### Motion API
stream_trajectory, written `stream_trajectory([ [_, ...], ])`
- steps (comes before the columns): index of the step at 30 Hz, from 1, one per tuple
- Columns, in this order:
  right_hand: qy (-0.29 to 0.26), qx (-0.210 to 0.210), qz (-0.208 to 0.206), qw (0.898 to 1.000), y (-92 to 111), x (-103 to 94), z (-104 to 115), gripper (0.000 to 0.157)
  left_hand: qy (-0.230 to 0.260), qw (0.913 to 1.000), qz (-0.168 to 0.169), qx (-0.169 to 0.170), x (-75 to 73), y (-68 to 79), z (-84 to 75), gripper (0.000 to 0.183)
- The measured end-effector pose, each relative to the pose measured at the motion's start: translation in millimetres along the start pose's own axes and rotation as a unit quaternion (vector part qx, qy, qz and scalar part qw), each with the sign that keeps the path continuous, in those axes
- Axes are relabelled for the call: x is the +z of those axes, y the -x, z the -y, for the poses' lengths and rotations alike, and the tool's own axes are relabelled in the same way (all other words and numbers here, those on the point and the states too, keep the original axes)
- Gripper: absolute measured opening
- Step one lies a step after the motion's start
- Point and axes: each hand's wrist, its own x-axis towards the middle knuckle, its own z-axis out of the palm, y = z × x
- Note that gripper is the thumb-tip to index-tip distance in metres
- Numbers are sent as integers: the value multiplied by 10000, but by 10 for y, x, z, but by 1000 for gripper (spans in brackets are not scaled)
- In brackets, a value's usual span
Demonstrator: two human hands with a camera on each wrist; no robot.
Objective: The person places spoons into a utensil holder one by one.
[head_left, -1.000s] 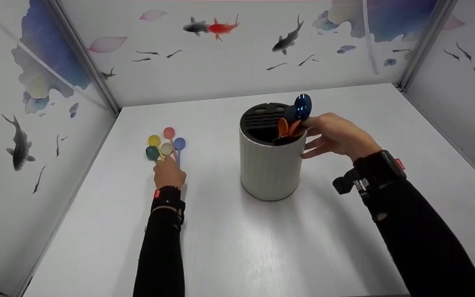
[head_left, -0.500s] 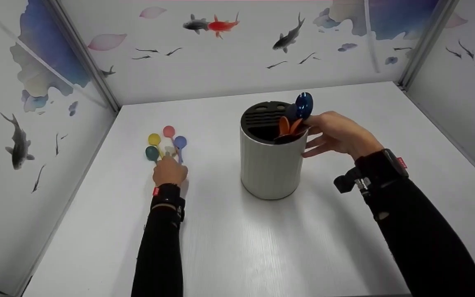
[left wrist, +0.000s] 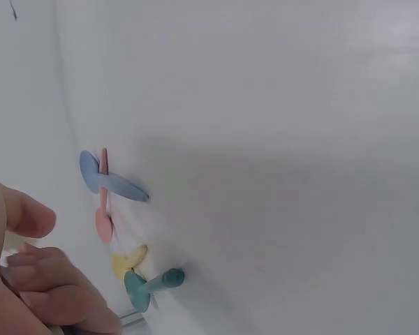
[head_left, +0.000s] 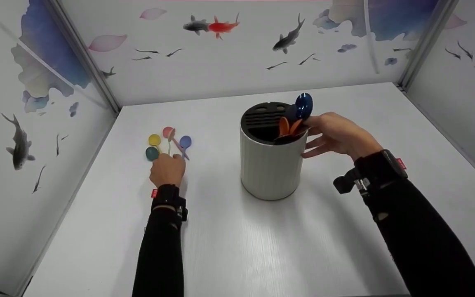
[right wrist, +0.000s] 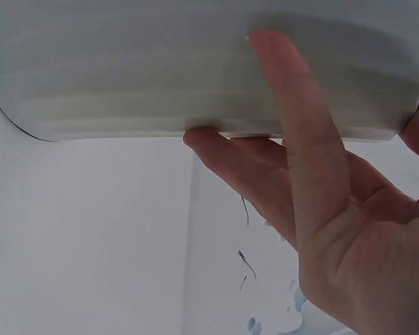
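My left hand pinches a beige spoon, its bowl overlapping the pink spoon in the head view. Close by on the table lie a yellow spoon, a dark green spoon and a blue spoon, which crosses the pink one's handle. At centre right stands a ribbed white utensil holder with a black slotted top. My right hand rests straight fingers against its side, thumb at the rim. Shiny blue spoons and orange spoons poke out of the holder.
The white table is enclosed at the back and both sides by white panels printed with fish and flowers. Metal posts stand at the back corners.
The beige spoon has come up from among the others, now in my left hand's pinch. The blue spoon has shifted slightly right. My right hand and the holder stay in place.
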Motion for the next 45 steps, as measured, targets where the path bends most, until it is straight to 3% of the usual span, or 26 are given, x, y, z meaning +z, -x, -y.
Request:
stream_trajectory([
  [4, 3, -12, 2, 10000, 2, 1, -6, 46, 505, 9982, -324, 46, 14, 20, -82, 34],
  [8, -31, -48, -6, 10000, 14, -6, -11, 44, 1523, 9874, -424, 72, 8, 54, -205, 35],
  [11, -58, -78, 7, 10000, 20, -11, -15, 42, 2330, 9714, -438, 131, -3, 79, -288, 37],
  [15, -17, -80, 8, 10000, 24, -10, -11, 43, 3248, 9436, -506, 388, -14, 104, -388, 39],
  [23, 39, -47, -1, 10000, 29, 4, 6, 46, 4201, 8946, -707, 1352, -93, 176, -636, 45],
  [28, 41, -41, -28, 10000, 35, 6, 15, 46, 4425, 8802, -332, 1686, -168, 307, -826, 46],
  [31, 27, -21, -58, 10000, 35, 7, 17, 46, 4656, 8668, -16, 1783, -213, 392, -944, 47],
  [33, 13, -14, -59, 10000, 33, 9, 16, 47, 4869, 8541, 213, 1815, -239, 443, -1017, 47],
  [40, 3, -91, 50, 9999, 23, 9, -2, 49, 5563, 7940, 1011, 2232, -350, 625, -1222, 44],
  [45, 11, -97, 26, 9999, 20, 9, -7, 48, 5731, 7720, 1219, 2465, -435, 755, -1396, 43],
])
